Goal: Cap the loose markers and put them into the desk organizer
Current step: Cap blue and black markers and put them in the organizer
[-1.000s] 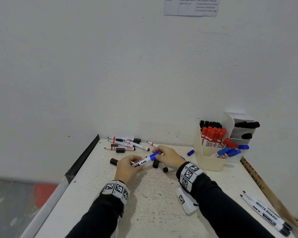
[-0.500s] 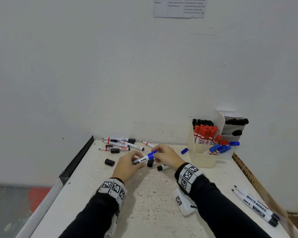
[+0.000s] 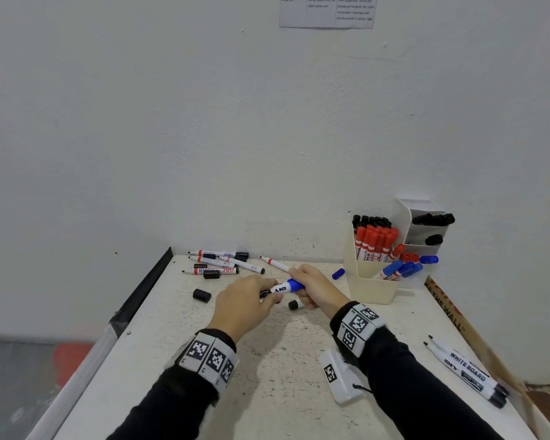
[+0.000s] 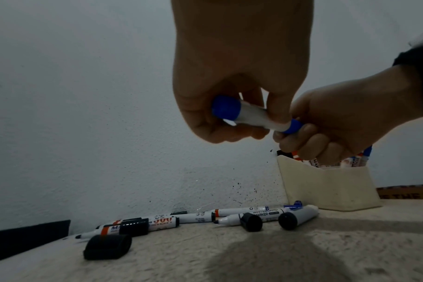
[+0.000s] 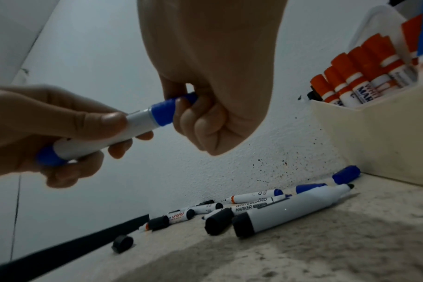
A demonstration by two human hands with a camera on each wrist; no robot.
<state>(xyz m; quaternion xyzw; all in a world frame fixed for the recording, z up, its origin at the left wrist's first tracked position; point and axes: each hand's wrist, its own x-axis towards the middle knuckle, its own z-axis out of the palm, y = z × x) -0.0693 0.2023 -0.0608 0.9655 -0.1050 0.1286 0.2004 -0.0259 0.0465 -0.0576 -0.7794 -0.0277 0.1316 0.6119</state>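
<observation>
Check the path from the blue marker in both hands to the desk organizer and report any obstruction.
Nothing visible blocks it. The blue marker is held above the table by the left hand and right hand; the desk organizer stands to its right, and the loose blue cap lies low.

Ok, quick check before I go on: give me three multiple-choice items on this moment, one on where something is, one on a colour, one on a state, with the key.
1. Where does the loose blue cap lie?
A. on the table just left of the organizer
B. inside the organizer
C. beside the two markers at the table's right edge

2. What colour is the cap on the marker held in both hands?
A. red
B. black
C. blue

3. What is the right hand doing?
A. lying flat on the table
B. gripping the marker's cap end
C. reaching into the organizer

Key:
1 A, the head view shows it on the table beside the organizer's left wall.
2 C, the right wrist view shows a blue cap at the fingers.
3 B, its fingers curl round the blue end while the left hand holds the barrel.
</observation>
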